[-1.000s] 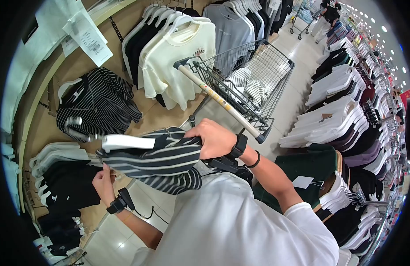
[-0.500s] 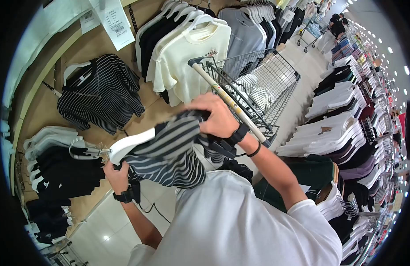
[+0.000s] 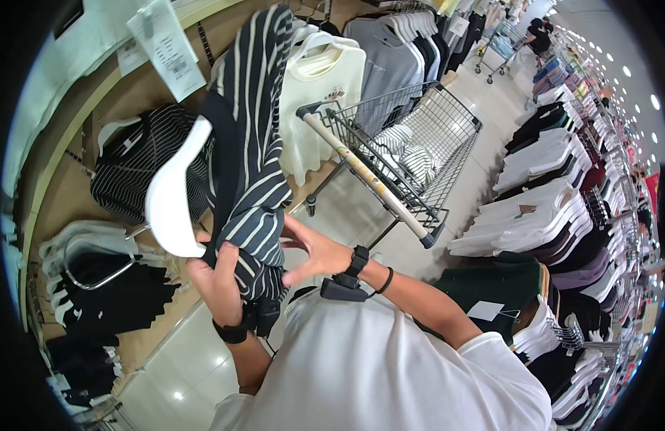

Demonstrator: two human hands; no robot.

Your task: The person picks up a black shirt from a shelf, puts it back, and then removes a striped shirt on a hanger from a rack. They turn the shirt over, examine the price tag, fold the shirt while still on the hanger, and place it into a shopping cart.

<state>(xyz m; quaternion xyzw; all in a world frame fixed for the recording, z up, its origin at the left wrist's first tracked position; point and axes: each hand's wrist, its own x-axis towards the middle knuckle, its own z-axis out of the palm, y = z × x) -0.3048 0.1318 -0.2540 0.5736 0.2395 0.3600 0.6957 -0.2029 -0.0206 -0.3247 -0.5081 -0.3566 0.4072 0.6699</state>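
A black-and-white striped shirt (image 3: 257, 144) hangs partly on a white hanger (image 3: 167, 197), whose left part sticks out bare from the neckline. My left hand (image 3: 221, 280) grips the shirt at the hanger's lower end, thumb over the fabric. My right hand (image 3: 314, 251) is beside the shirt's lower part, fingers spread and curved toward the cloth; whether the fingertips touch it is unclear. The hanger's metal hook points to the lower left. Behind it, another striped shirt (image 3: 131, 161) hangs on the wall.
A shopping cart (image 3: 375, 190) with striped clothing (image 3: 418, 165) inside stands ahead to the right. Black garments (image 3: 109, 291) hang at left, a cream T-shirt (image 3: 321, 93) behind. White shirts (image 3: 519, 215) line the right rack. Someone in black (image 3: 539, 39) is far off near another cart.
The striped shirt and hanger have swung upright and higher. My right hand has let go of the upper fabric and come down left. My left hand has moved right.
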